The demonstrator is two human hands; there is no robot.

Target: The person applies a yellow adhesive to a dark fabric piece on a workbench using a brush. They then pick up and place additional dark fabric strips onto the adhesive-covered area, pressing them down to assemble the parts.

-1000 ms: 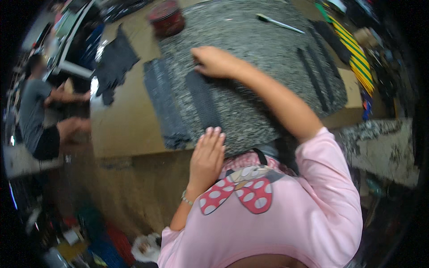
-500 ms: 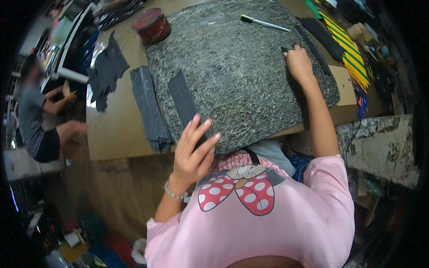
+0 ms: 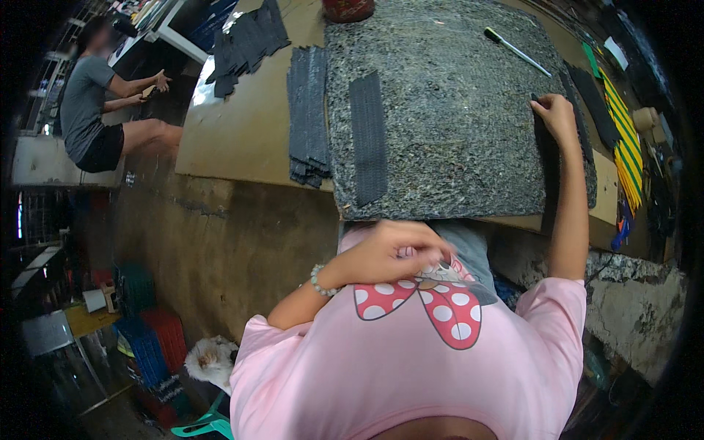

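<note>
My right hand [image 3: 555, 116] is closed in a pinch at the right side of a grey, speckled felt-like mat [image 3: 455, 110]. A small dark end of a black strip [image 3: 534, 96] shows at its fingertips; I cannot tell the strip from the arm's shadow below. My left hand [image 3: 407, 246] is in front of my chest, off the mat's near edge, its fingers smeared by motion. One black woven strip [image 3: 369, 139] lies flat on the mat's left part. Beside the mat is a stack of similar black strips [image 3: 308, 110].
A marker pen [image 3: 517, 51] lies on the mat, and a red tin [image 3: 347, 9] stands at its far edge. More black strips [image 3: 249, 44] are on the table [image 3: 242, 139]. Yellow-green striped strips [image 3: 623, 143] lie right. Another person [image 3: 92, 95] sits at left; a furry animal [image 3: 210, 359] is below.
My left hand has drawn back from the mat's strip to my chest. My right hand still pinches at the mat's right side. The whole view has shifted, with things now further right and up.
</note>
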